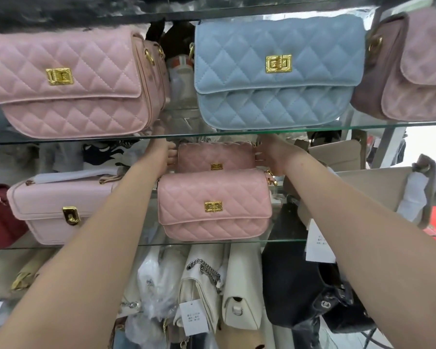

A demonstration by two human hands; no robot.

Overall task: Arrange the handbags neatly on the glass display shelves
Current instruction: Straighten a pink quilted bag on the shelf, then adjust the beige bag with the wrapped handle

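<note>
Glass shelf [212, 242]: front bag [214, 205] blocks rear bag [214, 154].

Handbag [215, 157] between left grip [163, 151], right grip [272, 154]

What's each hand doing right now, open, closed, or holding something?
Left hand: grips the left end of the rear pink quilted bag.
Right hand: grips the right end of the same bag.

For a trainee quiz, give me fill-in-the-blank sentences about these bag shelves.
1. The left hand and right hand hold a rear bag coloured ____.
2. On the top shelf, the middle bag is ____.
3. Its clasp is ____.
Missing words: pink; blue; gold.
</note>
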